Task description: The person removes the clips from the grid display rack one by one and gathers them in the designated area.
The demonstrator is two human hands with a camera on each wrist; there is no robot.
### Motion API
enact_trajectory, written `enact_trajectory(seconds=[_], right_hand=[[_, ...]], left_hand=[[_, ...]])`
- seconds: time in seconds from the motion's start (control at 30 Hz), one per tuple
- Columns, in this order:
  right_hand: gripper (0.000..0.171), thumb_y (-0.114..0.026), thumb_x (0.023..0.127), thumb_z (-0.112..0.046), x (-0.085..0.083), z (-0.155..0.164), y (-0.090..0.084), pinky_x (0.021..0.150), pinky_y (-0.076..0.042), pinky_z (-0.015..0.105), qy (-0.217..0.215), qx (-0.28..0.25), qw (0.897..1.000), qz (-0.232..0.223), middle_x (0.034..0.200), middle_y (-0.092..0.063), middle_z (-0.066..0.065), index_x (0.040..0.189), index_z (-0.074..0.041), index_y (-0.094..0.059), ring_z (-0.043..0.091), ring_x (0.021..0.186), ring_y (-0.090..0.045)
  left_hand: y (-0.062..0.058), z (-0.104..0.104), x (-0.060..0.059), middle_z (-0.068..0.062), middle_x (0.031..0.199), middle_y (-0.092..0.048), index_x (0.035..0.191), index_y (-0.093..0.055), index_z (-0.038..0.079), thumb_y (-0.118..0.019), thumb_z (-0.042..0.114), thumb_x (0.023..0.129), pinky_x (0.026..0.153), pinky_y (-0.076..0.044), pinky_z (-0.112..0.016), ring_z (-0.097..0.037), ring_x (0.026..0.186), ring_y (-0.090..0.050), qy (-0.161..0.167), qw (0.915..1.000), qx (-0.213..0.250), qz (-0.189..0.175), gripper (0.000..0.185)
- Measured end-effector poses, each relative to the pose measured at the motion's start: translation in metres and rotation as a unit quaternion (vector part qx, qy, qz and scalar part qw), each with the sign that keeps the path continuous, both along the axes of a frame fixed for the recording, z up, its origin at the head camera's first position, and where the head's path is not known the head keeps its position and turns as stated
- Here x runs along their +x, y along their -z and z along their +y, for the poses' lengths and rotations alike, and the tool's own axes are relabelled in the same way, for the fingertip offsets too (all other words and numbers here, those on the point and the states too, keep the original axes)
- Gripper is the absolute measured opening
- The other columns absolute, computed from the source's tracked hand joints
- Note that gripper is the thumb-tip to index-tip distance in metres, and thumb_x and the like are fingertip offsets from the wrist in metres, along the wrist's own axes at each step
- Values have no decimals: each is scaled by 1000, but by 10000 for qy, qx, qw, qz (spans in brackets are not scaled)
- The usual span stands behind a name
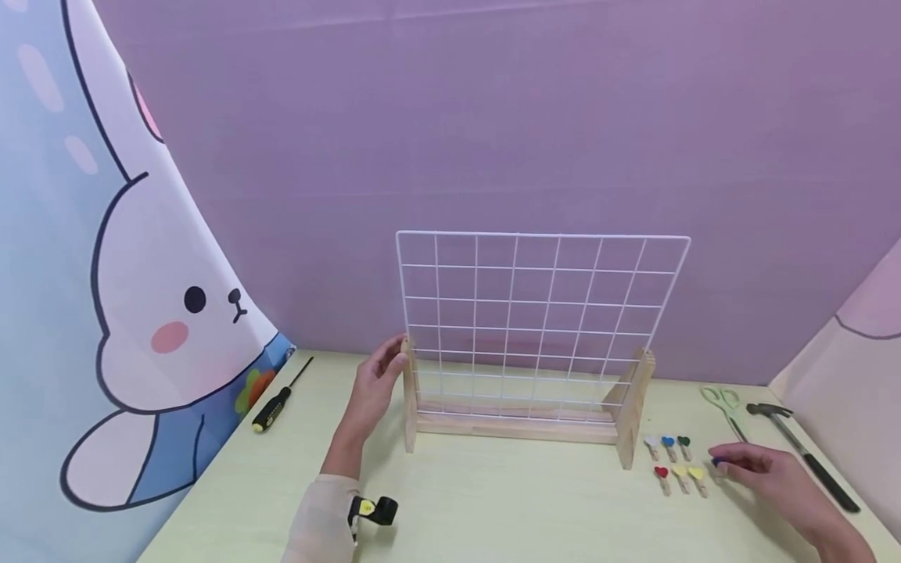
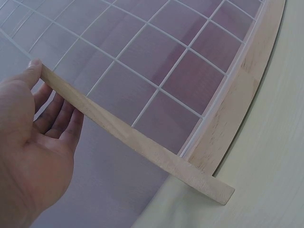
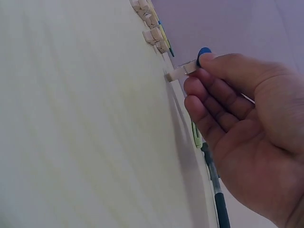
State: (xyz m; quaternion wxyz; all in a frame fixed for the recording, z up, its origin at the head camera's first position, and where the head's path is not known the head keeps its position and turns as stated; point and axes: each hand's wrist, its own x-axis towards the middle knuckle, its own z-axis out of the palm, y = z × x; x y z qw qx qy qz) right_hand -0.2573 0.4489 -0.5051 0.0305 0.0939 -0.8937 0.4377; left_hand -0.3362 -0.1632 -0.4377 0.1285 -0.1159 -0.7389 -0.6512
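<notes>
- Left hand [image 1: 376,383] up at the left wooden upright [image 1: 408,395] of the grid stand; fingers fairly straight, thumb tip on the top end of the post. Left wrist view: thumb [image 2: 33,71] touches the post end, other fingers lie behind it, loosely bent, no full wrap.
- Wire grid [image 1: 538,313], white, stands upright in its wooden base [image 1: 517,426] near the middle of the table [image 1: 493,508], in front of the purple backdrop. Right upright [image 1: 633,407] untouched.
- Right hand [image 1: 763,473] low over the table's right side, pinching a small wooden clip w/ blue heart [image 1: 716,463]. Right wrist view: clip [image 3: 187,66] held betw. thumb and index tip, blue heart at the fingertip, wooden end poking out toward the table; other fingers curled under.
- Clip rows just beside that hand, to its left: top row w/ white, blue, dark green hearts [image 1: 669,446]; lower row red, pale yellow, yellow [image 1: 679,477]. All lying flat, right by the stand's right foot.
- Behind the right hand: green scissors [image 1: 721,399] and a hammer [image 1: 802,453], black handle pointing toward the table's near right edge.
- Far left: screwdriver [image 1: 278,403], black-yellow handle, lying near the bunny-print curtain [image 1: 141,313].
- Left wrist carries a strap w/ small black cam mount [image 1: 373,510].
</notes>
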Motion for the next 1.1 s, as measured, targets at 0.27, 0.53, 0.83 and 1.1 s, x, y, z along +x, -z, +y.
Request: enact_trajectory(seconds=[0.27,0.53,0.83,1.1], right_hand=[[27,-66,99,-4,-3,2,6,75,-56,13,-125,-106,9999,-23,107,-75,-20,121,12,-67,-9,96,-66],[24,-69,97,-5,-5,-1,11,72,-55,11,151,44,9997,202,103,-74,-24,117,9,-70,-12,93,-65],[25,-71,96,-8,-9,-3,16,70,-56,12,330,141,9987,356,102,-74,-25,117,7,-72,-12,90,-66],[21,-75,94,-8,-10,-8,15,69,-52,8,485,383,9954,727,99,-74,-26,112,4,-76,-16,88,-63]], left_hand=[[1,-1,0,-12,140,-61,149,-53,15,-58,27,107,102,-50,-13,-8,118,-60,-16,10000,-16,-31,44],[-1,-1,0,-13,140,-61,150,-53,14,-58,27,107,103,-50,-13,-8,118,-60,-8,10000,-23,-32,45],[-1,-2,2,-13,140,-61,150,-52,14,-58,28,107,103,-50,-13,-7,118,-60,-21,10000,-38,-35,46],[-2,-1,0,-14,140,-61,150,-52,13,-57,28,107,101,-50,-12,-6,116,-59,-24,10000,-82,-43,46]])
